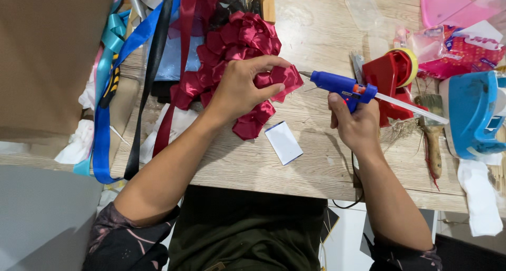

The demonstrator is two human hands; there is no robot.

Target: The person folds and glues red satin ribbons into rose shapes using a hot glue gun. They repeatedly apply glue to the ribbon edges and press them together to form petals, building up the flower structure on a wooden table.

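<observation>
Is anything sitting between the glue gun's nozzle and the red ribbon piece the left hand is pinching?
Nothing visible. The glue gun in the right hand points its nozzle straight at the folded red ribbon petal held by the left hand; only a short open gap over the table separates them.

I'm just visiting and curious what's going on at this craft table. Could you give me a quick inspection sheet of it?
Surface: wooden table, worn, crowded along its far edge.
Job's things: dark red ribbon rosette; blue glue gun, nozzle at a ribbon fold.
Clutter: white card, red tape dispenser, brush, loose ribbons, pink tub, blue device.
Hands: left hand pinches the rosette; right hand grips the glue gun.
Cables: black cord drops over the table edge.
Surroundings: cardboard at left.
</observation>
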